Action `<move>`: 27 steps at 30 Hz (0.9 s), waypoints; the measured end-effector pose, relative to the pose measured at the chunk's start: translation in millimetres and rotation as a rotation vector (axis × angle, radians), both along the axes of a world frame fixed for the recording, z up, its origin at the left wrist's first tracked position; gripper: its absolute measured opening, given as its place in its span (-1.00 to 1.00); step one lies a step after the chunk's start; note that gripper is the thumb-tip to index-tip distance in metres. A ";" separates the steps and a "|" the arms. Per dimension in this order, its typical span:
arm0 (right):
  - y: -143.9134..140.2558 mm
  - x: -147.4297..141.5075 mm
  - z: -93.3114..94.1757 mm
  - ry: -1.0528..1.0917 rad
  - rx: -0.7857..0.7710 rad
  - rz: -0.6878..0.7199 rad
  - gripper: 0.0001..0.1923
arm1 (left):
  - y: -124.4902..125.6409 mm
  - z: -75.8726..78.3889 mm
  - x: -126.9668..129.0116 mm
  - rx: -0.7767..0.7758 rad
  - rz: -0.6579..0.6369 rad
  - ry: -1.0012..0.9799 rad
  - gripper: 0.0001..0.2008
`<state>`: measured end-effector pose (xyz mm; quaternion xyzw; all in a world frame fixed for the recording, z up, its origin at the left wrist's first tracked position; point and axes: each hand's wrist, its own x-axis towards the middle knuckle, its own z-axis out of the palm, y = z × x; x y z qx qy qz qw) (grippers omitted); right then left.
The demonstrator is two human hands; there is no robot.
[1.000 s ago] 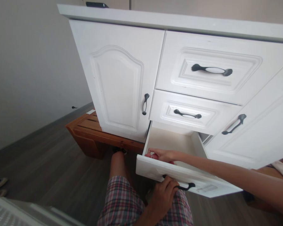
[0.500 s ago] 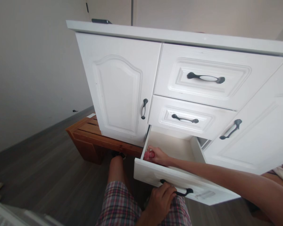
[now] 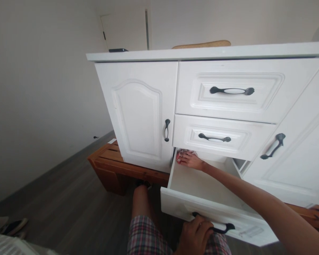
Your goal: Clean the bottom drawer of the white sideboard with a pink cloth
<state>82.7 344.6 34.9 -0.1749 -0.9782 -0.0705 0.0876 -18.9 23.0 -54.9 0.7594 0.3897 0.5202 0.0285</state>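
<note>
The lowest drawer [image 3: 202,180] of a white cabinet is pulled out. My left hand [image 3: 195,233] is wrapped round the dark handle [image 3: 223,228] on its front. My right hand [image 3: 192,161] reaches deep into the drawer, near its back left corner. Its fingers lie curled over a small red-and-white bundle [image 3: 178,156], apparently soft. Most of the bundle is hidden by the fingers, so its exact kind cannot be made out. Around the hand the pale drawer bottom shows.
Two closed drawers [image 3: 230,91] are above, with cabinet doors [image 3: 138,117] on both sides. A low brown wooden bench [image 3: 106,166] extends behind my knee. A dark flat object [image 3: 118,50] and a tan rounded object [image 3: 202,44] show at the cabinet top. A shoe [image 3: 16,226] is at lower left.
My right hand has moved from the drawer's front left to its back left corner with the red bundle. My left hand stays on the handle. The view has tilted up slightly.
</note>
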 end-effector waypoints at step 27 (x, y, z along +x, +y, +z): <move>35.9 73.7 -36.4 -0.049 0.234 -0.148 -0.21 | -9.4 35.3 -8.3 -0.117 -0.008 0.025 -0.59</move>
